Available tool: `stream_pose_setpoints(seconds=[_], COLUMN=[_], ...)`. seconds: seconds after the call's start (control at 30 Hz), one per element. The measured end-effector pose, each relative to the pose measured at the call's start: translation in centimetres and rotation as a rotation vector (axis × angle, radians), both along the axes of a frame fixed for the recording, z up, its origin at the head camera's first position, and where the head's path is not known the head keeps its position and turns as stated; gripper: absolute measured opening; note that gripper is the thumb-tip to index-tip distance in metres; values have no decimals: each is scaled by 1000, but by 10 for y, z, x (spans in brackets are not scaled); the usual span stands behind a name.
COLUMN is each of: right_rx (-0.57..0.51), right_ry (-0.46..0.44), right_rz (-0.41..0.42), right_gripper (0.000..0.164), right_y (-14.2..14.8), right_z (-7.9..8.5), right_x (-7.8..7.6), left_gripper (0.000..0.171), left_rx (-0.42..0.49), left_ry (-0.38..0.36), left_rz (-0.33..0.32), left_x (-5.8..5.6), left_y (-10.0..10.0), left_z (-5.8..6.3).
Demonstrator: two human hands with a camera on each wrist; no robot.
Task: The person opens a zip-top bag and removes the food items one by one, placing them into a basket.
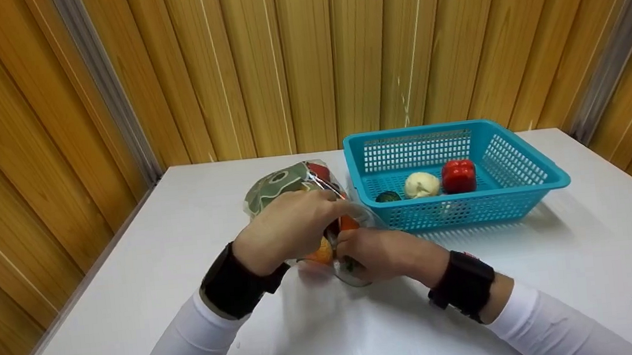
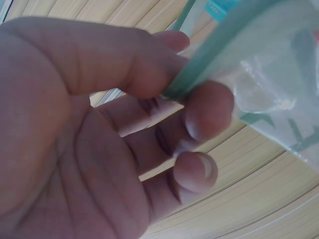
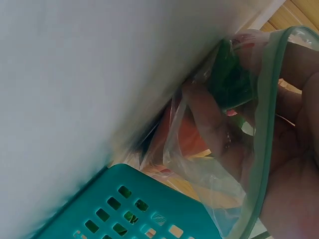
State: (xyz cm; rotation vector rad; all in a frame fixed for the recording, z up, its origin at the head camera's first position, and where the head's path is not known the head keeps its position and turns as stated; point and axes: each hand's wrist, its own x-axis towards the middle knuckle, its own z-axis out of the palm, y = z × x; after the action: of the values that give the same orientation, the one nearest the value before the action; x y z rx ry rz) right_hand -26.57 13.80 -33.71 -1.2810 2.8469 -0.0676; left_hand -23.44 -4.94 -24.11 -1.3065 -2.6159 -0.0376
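A clear plastic bag with a green printed pattern lies left of the basket, its mouth toward me. My left hand pinches the bag's green edge strip between thumb and finger; the other fingers are loosely bent. My right hand reaches through the open mouth. Inside the bag, its fingers hold a dark green vegetable, largely hidden by the film and fingers. An orange fruit and a long orange piece show in the bag, with something red at its far end.
A blue perforated basket stands at the right, close beside the bag. In it are a red bell pepper, a round whitish vegetable and a dark green item. Wood-patterned panels rise behind the white table.
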Motion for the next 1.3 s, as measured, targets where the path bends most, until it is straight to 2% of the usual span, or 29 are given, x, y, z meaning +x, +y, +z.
stream_pose_setpoints(seconds=[0.17,0.43,0.53,0.73,0.8,0.93,1.17,1.3], right_rx=[-72,-196,-209,-233,-239,-249,-228,-228], right_ry=[-52,-46,-30,106,125,112,55,52], right_rz=[-10,33,32,71,68,68,41,31], right_gripper=[10,22,20,19,20,21,29,28], right_y=[2,5,6,8,9,9,10,11], right_z=[9,26,31,35,37,39,45,49], right_x=[2,10,12,17,18,19,22,24], left_gripper=[66,65,65,51,48,47,59,55], left_rx=[-1,12,4,-3,2,4,-1,-2], left_ry=[-36,-35,-34,-15,-5,8,-10,-14], left_rz=[20,17,22,12,6,1,15,16], left_x=[1,-1,-1,-1,-1,-1,0,-2], left_y=[-1,-1,-1,0,-1,-1,-1,-1], left_z=[2,1,1,1,1,2,3,2])
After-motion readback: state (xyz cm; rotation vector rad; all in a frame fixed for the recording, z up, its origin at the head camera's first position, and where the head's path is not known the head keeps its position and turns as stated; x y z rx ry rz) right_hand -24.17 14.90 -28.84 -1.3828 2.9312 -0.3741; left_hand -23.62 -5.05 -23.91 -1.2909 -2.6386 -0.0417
